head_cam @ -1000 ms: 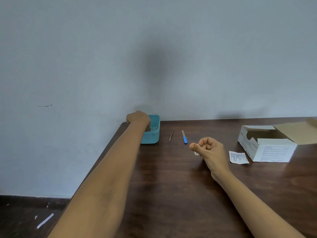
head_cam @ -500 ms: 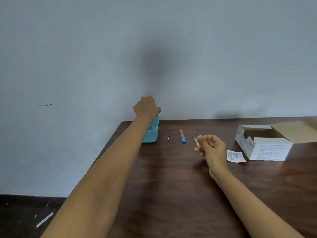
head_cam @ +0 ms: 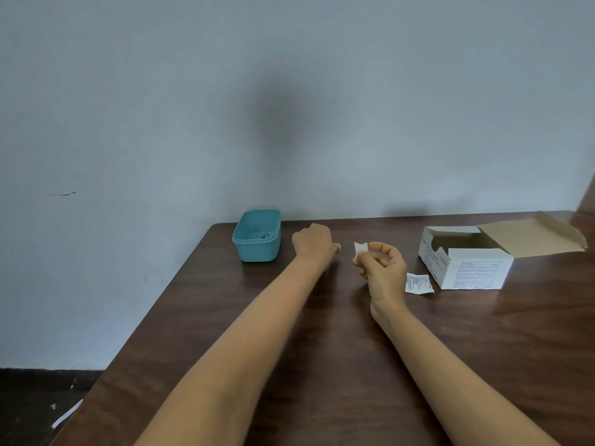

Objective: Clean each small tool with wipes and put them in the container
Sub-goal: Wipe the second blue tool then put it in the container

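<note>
The left hand (head_cam: pixel 311 241) is down on the dark wooden table (head_cam: pixel 322 365), just right of the teal container (head_cam: pixel 256 251), with its fingers curled inward. It covers whatever lies under it, so it cannot be told whether its grip has closed on a tool or is only about to; no tool shows on the bare table around it. The right hand (head_cam: pixel 383 268) hovers just beside it, its grip pinched shut on a small white wipe (head_cam: pixel 360 247) between thumb and fingertips, the wipe standing up above the knuckles. A torn sachet (head_cam: pixel 418 283) lies flat near the wrist, touching or nearly touching the open wipe box (head_cam: pixel 473 268). Inside the container a small blue-tipped item (head_cam: pixel 264 235) rests against the far right wall, apparently a tool already done.

The step in hand looks like picking up the next tool for wiping. To do it well, the left hand should lift the tool by one end, leaving most of its length free, and bring it to the wipe. The right hand would do best to fold the wipe round the tool and draw along it, then turn the tool to reach the held end before setting it in the container.
</note>
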`<state>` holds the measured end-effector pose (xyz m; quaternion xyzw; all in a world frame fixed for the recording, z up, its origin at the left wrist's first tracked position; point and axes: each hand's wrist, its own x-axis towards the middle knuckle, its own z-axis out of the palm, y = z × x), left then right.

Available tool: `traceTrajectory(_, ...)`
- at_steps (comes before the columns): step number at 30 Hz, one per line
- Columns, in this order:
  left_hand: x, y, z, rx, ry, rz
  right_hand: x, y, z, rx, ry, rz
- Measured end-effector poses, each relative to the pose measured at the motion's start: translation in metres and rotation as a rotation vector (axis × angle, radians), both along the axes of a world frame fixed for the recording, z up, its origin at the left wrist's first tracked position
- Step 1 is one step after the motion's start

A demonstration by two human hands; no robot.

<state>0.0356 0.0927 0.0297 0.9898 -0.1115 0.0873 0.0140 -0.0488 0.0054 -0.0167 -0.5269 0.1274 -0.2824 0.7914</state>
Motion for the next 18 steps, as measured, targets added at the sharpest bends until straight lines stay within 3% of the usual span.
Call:
traceTrajectory(11,-0.016,0.0,-0.009,-0.024,0.182,0.056,0.002,-0.002,-0.001,0.016,0.036,-0.059)
traceTrajectory(18,-0.053,0.013,-0.012,0.038,0.137,-0.026,0.002,-0.004,-0.002,-0.016,0.088,-0.063)
